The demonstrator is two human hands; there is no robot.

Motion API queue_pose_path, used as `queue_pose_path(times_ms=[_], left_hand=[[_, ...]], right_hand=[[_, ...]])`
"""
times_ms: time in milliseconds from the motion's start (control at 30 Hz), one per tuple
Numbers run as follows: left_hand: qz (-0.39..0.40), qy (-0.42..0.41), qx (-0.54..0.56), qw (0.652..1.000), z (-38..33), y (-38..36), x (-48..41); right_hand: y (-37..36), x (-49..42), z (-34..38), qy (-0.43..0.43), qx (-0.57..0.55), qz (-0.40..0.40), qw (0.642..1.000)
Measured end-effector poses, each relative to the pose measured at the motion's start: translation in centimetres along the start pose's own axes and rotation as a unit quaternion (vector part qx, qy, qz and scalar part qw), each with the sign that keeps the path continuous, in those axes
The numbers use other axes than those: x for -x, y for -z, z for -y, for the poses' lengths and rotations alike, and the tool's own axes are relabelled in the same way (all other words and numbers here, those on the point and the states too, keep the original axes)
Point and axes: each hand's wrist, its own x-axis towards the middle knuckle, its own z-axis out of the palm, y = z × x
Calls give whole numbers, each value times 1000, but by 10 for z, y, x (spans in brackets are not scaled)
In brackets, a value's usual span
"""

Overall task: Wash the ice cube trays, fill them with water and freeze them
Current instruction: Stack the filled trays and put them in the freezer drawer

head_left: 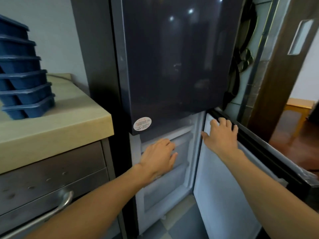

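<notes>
**Kitchen corner, freezer open, trays waiting on the counter**

Checked floor tiles [181, 223] run under a tall fridge, with a steel cabinet [51, 178] and its bar handle [66, 199] nearest on the left.

Step in hand, as I read it: the freezing stage, getting into the freezer compartment to make room.

The freezer door [224, 195] is swung out to the right, white inner face showing. The right hand [221, 135] holds its top edge: fingers hooked over the dark gasket rim, thumb spread out across the inner face.

The left hand [158, 155] lies on the front of the upper freezer drawer [183, 149], fingers mostly straight, tips at the drawer's upper lip. Blur hides whether they hook under it. It holds nothing.

The ice cube trays [25, 83] are blue, stacked slightly askew on the beige countertop [69, 121] left of the fridge, well apart from both hands. Can't tell if there's water in them.

Farthest back, the dark glossy upper door [172, 57] is closed.

Next move likely calls for pulling the drawer out straight with the left hand while the right keeps the door wide. Then fetch the trays, carried level if they're filled.
</notes>
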Motion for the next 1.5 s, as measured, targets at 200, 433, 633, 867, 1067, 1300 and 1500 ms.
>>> queue_pose_path(times_ms=[200, 433, 633, 867, 1067, 1300, 1500], left_hand=[[118, 136, -8, 984, 22, -36, -45], [160, 163, -38, 973, 27, -74, -67], [173, 209, -91, 958, 31, -91, -92], [156, 242, -87, 954, 11, -94, -96], [147, 179, -58, 971, -17, -93, -76], [127, 128, -38, 983, -38, -94, -55], [116, 144, 49, 981, -36, -71, -41]], right_hand=[[-9, -32, -35, 31, 40, -12, 999], [-47, -91, -100, 3, 121, 55, 991], [-85, -109, -143, 40, 199, -22, 979], [-103, -120, -160, 48, 218, -31, 974], [-108, -121, -159, 37, 229, -39, 972], [-108, -117, -153, 27, 220, -25, 975], [-75, -91, -122, 98, 87, -51, 990]])
